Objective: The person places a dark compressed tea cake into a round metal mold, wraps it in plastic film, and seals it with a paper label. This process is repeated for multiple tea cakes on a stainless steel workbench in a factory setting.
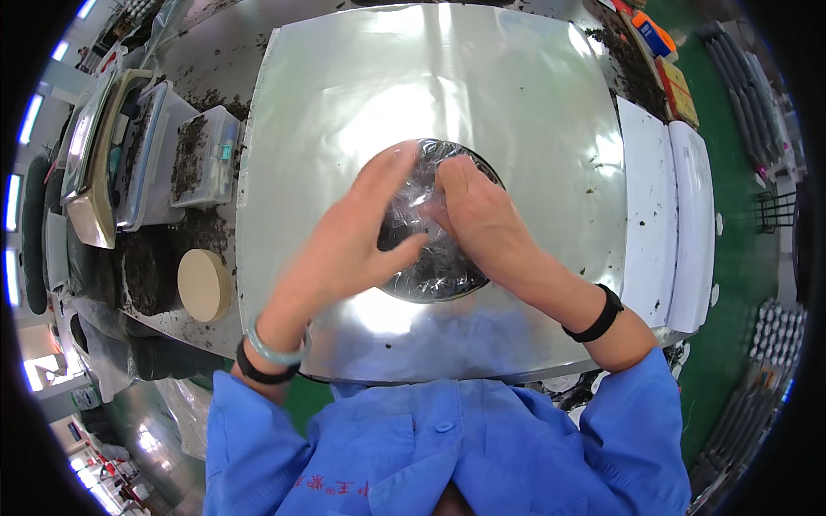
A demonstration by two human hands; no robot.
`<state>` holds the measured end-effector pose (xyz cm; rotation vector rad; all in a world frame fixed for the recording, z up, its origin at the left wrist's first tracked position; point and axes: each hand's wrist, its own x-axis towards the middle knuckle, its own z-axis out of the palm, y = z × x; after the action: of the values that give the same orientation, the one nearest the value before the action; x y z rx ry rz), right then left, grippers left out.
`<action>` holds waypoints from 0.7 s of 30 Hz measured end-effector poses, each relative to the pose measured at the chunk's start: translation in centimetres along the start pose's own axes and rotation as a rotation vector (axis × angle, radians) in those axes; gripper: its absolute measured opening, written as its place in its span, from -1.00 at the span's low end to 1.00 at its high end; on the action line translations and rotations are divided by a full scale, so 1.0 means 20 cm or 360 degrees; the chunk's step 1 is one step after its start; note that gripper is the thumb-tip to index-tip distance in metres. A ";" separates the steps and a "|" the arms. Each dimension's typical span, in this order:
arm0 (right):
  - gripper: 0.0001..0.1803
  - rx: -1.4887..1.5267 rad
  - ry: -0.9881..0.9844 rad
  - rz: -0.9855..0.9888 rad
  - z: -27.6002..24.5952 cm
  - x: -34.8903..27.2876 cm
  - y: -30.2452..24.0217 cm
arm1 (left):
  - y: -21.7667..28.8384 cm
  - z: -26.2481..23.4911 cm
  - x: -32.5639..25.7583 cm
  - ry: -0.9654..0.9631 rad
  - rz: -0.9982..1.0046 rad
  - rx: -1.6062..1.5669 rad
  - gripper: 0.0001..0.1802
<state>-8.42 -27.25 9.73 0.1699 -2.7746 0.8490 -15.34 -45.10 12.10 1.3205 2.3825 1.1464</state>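
A round, dark, disc-shaped thing lies on the shiny metal sheet in front of me, with crinkled clear plastic film over its top. My left hand is over its left side, slightly blurred, thumb and fingers spread apart and nothing in its grip. Curled over the right part of the disc, my right hand has its fingers closed at the film, which bunches by the fingertips. The exact pinch and part of the disc are hidden beneath the hands.
The metal sheet covers most of the table. Plastic boxes with dark crumbs and a round cream-coloured block stand at the left. White sheets, a yellow-and-red box and an orange-and-blue thing lie along the right.
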 end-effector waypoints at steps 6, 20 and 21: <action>-0.54 0.0373 -0.0399 0.0091 -0.14 0.06 -0.01 | 0.00 0.14 -0.10 0.0207 0.0062 0.0548 -0.45; -0.66 0.0095 0.0753 0.0337 -0.47 -0.34 0.39 | 0.03 0.10 -0.10 -0.0115 0.0093 0.0756 -0.51; -0.68 -0.0135 0.0916 0.0510 -0.57 -0.43 0.56 | 0.05 0.08 -0.11 -0.0137 0.0077 0.0794 -0.50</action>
<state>0.00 -11.21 10.78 -0.4723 -2.3066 0.7032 -12.73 -45.66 11.28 1.5317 2.6853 0.4975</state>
